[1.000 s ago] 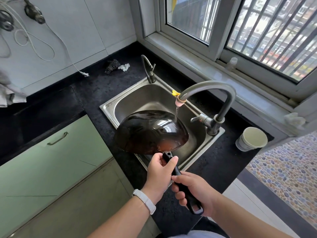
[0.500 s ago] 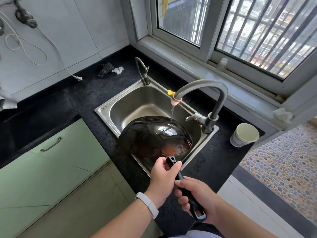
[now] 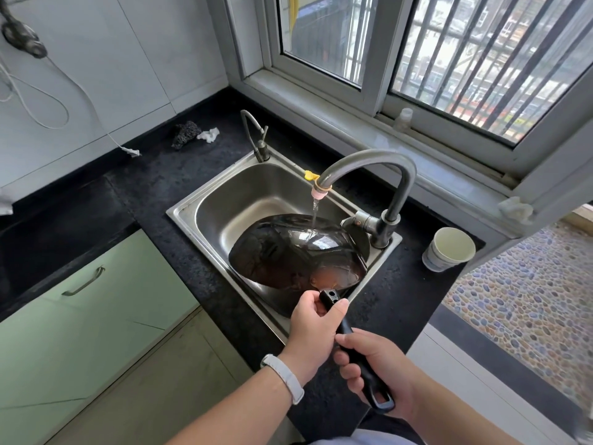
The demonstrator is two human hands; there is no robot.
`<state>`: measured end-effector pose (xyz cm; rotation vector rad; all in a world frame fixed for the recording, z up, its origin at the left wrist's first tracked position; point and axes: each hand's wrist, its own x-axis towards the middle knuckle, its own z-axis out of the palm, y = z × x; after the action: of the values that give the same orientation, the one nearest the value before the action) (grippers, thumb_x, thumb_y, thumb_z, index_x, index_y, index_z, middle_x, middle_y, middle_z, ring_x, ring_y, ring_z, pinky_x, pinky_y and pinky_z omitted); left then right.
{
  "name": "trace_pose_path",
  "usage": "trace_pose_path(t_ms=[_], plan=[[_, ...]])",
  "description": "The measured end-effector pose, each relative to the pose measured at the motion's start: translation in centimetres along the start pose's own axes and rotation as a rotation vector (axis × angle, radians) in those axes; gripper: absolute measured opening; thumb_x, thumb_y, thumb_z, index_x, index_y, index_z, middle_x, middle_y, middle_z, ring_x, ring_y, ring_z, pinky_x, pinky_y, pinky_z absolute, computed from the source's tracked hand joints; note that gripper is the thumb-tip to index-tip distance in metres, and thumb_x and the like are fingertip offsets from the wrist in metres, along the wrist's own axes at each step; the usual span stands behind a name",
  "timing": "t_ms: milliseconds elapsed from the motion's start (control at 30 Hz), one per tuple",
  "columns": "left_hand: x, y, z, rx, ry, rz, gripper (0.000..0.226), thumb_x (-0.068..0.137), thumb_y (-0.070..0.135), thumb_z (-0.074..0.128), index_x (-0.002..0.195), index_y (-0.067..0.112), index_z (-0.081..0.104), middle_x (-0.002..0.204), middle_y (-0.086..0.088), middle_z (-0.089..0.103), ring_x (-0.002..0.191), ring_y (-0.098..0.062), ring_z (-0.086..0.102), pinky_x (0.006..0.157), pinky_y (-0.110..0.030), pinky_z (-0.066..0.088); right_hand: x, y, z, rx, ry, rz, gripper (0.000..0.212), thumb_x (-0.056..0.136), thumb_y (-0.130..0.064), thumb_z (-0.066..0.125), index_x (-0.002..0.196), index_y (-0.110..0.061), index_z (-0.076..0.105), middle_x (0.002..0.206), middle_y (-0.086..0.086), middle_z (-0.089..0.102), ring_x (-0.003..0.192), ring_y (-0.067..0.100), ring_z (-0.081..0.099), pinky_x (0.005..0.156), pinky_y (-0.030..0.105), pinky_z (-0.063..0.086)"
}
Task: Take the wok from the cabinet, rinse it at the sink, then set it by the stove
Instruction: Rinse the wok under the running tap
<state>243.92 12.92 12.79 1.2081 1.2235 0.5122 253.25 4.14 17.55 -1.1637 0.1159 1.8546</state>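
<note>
Wok (image 3: 288, 255): dark, underside up, tilted over the steel sink (image 3: 181, 214), the faucet (image 3: 378, 159) stream striking its far side; interior hidden. Handle (image 3: 330, 299): left hand (image 3: 309, 329) wraps the end nearest the bowl, right hand (image 3: 378, 370) grips the loop end. Most of its length is covered. Sink's near corner hidden behind wok.

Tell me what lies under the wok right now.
Under the wok is the basin of the steel sink. The wok covers much of its floor, so any drain cannot be seen.
</note>
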Motion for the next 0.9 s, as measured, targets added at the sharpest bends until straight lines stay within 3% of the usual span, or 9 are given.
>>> trace_pose_path(t_ms=[300, 433, 600, 900], plan=[[0.4, -0.1, 0.3, 0.000, -0.030, -0.009, 0.034, 0.075, 0.044, 0.074, 0.091, 0.016, 0.061, 0.082, -0.006, 0.067, 0.075, -0.014, 0.062, 0.075, -0.041, 0.056, 0.1, -0.2, -0.3, 0.016, -0.002, -0.009, 0.004, 0.097, -0.006, 0.054, 0.094, -0.007, 0.052, 0.067, 0.009, 0.051, 0.042, 0.010, 0.044, 0.033, 0.017, 0.039], [0.6, -0.1, 0.3, -0.003, -0.024, -0.010, 0.043, 0.069, 0.050, 0.072, 0.091, 0.015, 0.061, 0.083, -0.009, 0.068, 0.075, -0.014, 0.063, 0.076, -0.041, 0.056, 0.4, -0.3, -0.5, 0.002, -0.007, -0.009, 0.003, 0.098, -0.007, 0.053, 0.095, -0.007, 0.052, 0.068, 0.008, 0.051, 0.043, 0.009, 0.044, 0.034, 0.018, 0.040], [0.9, -0.3, 0.0, 0.005, -0.023, -0.020, 0.030, 0.079, 0.038, 0.075, 0.092, 0.015, 0.061, 0.087, -0.010, 0.069, 0.077, -0.014, 0.063, 0.078, -0.040, 0.056, 0.7, -0.4, -0.4, -0.003, -0.020, 0.005, 0.004, 0.098, -0.007, 0.053, 0.094, -0.007, 0.051, 0.068, 0.008, 0.051, 0.044, 0.009, 0.044, 0.035, 0.017, 0.040], [1.0, -0.3, -1.7, -0.043, 0.015, -0.058, 0.025, 0.084, 0.034, 0.073, 0.096, 0.017, 0.060, 0.093, -0.010, 0.070, 0.089, -0.024, 0.069, 0.080, -0.040, 0.060, 1.9, -0.8, 0.3, -0.069, -0.058, 0.050, 0.004, 0.098, -0.008, 0.055, 0.100, -0.006, 0.052, 0.070, 0.009, 0.054, 0.047, 0.011, 0.047, 0.037, 0.018, 0.043]])
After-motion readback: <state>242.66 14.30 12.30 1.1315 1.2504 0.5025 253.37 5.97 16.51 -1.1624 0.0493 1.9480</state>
